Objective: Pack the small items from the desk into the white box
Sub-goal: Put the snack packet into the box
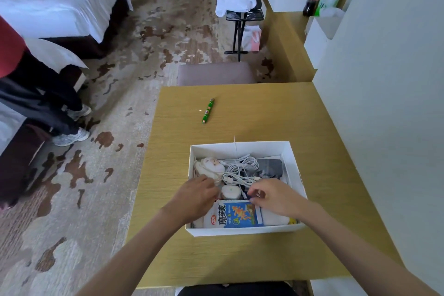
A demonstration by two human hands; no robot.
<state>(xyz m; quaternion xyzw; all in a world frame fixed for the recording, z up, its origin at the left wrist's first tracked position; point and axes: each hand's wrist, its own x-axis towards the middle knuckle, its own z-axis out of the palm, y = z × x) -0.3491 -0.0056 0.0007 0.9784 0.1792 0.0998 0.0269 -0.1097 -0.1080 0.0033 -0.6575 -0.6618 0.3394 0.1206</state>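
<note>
Both hands reach into the white box, probably pressing contents down to make room. Left hand: fingers bent down beside round pale item, tips hidden, can't tell grip. Right hand: fingers curled at snack packet top edge, pinch unclear. 1 green stick on desk, well apart from the box, unpacked.

Blotchy carpet, white-sheeted bed, wooden desk against a pale wall
</note>
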